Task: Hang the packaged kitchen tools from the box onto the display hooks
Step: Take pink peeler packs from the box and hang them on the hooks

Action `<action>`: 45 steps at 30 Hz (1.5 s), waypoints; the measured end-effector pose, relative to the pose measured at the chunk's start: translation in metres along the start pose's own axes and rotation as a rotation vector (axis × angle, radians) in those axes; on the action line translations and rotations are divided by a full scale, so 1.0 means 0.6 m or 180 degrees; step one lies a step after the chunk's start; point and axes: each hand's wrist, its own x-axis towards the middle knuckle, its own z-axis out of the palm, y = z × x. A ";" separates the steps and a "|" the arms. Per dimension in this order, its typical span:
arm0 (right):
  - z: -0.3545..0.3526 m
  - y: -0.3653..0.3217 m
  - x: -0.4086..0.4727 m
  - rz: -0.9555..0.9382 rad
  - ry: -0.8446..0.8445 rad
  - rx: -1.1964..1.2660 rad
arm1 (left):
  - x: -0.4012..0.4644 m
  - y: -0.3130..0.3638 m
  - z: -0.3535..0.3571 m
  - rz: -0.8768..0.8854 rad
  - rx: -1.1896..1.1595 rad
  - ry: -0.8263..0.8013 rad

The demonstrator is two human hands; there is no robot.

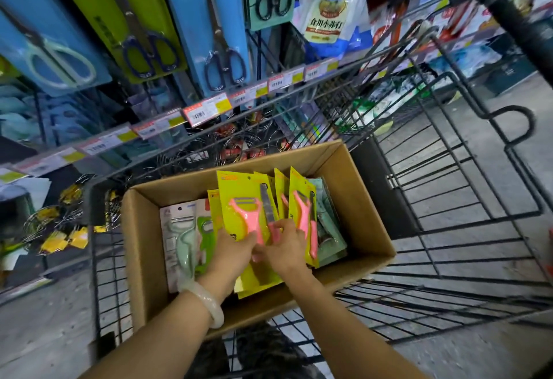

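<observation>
Box: we see an open cardboard box [353, 187] resting in a black wire shopping cart [466, 199], beside a store shelf.
Packs: yellow-carded pink peelers [244, 214] stand upright in the box; a pale green peeler pack [179, 238] and a bright green one [205, 238] lie at its left side.
Left hand: our left hand [232, 254], a pale bangle [209, 304] on its wrist, grasps the front yellow card at its lower left edge.
Right hand: our right hand [285, 247] has its fingers curled, pinching among the yellow cards just right of the front peeler.
Display: carded scissors [221, 49] hang above a rail of price tags [206, 111].
</observation>
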 end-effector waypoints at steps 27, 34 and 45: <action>-0.040 0.063 0.112 0.1073 -0.0093 0.0831 | -0.013 -0.016 -0.078 0.0401 -0.0808 0.0596; -0.033 0.032 0.081 0.1198 0.0150 0.0362 | -0.025 -0.014 -0.096 0.0513 -0.0811 0.0507; 0.001 -0.097 -0.084 -0.0334 0.0529 0.0196 | -0.090 -0.038 -0.248 0.1160 -0.1139 0.0608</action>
